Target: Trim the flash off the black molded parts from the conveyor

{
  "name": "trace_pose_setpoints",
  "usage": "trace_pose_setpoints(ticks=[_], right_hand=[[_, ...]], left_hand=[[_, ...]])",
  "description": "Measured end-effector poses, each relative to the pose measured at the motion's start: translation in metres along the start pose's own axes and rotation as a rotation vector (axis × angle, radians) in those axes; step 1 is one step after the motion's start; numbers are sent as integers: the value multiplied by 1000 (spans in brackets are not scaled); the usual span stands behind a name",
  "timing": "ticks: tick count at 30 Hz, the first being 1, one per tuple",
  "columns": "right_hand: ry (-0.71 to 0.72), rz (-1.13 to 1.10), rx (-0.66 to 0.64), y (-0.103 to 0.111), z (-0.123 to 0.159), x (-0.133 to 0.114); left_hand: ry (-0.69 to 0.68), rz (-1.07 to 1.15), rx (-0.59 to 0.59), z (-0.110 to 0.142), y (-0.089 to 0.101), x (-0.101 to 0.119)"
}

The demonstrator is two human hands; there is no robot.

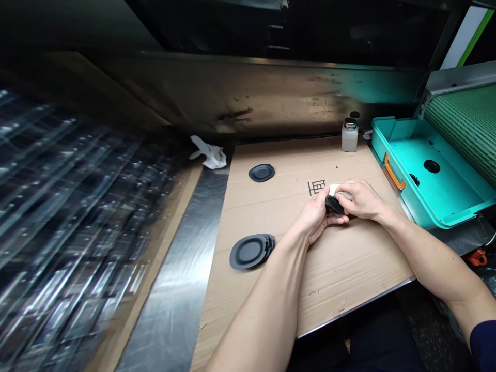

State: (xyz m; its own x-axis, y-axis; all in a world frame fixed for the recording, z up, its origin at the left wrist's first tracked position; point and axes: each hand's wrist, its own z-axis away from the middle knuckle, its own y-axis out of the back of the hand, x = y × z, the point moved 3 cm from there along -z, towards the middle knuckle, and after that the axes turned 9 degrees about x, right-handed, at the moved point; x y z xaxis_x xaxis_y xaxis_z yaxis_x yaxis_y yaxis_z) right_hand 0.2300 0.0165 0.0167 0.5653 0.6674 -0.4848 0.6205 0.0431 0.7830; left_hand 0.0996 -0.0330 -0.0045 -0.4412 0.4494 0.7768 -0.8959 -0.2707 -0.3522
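Note:
Over the cardboard sheet, my left hand (320, 214) is closed around a small black plastic cover (334, 204), held tilted. Pressed against that cover are the fingers of my right hand (360, 199), pinching a white piece (334, 189) that looks like cloth or tissue; most of it is hidden by the fingers. To the left of my hands lies a single black oval cover (261, 172). Nearer to me, beside my left forearm, several similar covers lie overlapped in a stack (251, 251).
A teal bin (445, 194) with an orange latch (394, 173) stands at the right, a few black pieces inside. Behind my hands is a dark-capped bottle (349, 136). A crumpled white glove or cloth (209, 153) lies at the left. A green mesh belt (468, 124) runs at far right.

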Motion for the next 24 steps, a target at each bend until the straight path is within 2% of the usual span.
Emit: trace_pose_setpoints(ticks=[3, 5, 7, 8, 11, 13, 15, 18, 21, 24], right_hand=[[-18, -17, 168, 6, -2, 2], [-79, -13, 303, 15, -3, 8], [-168, 53, 368, 24, -3, 18], [-215, 103, 365, 26, -3, 24], [-349, 252, 254, 26, -2, 40], [-406, 319, 157, 21, 0, 47], [-425, 353, 89, 16, 1, 49], [-373, 394, 101, 14, 2, 45], [-159, 408, 168, 14, 2, 31], [64, 306, 28, 6, 5, 18]], left_hand=[[-36, -20, -71, 0, 1, -4], [-56, -17, -158, 0, 2, -7], [-132, -21, -213, 1, 2, -7], [-205, -31, -203, 1, 1, -6], [-563, -165, -16, 6, 0, 0], [-849, -349, 138, 13, -3, 2], [-1063, -535, 230, 19, -8, 1], [-1183, -683, 276, 22, -11, -2], [-1195, -711, 292, 19, -9, -2], [-1204, -713, 313, 18, -7, -2]])
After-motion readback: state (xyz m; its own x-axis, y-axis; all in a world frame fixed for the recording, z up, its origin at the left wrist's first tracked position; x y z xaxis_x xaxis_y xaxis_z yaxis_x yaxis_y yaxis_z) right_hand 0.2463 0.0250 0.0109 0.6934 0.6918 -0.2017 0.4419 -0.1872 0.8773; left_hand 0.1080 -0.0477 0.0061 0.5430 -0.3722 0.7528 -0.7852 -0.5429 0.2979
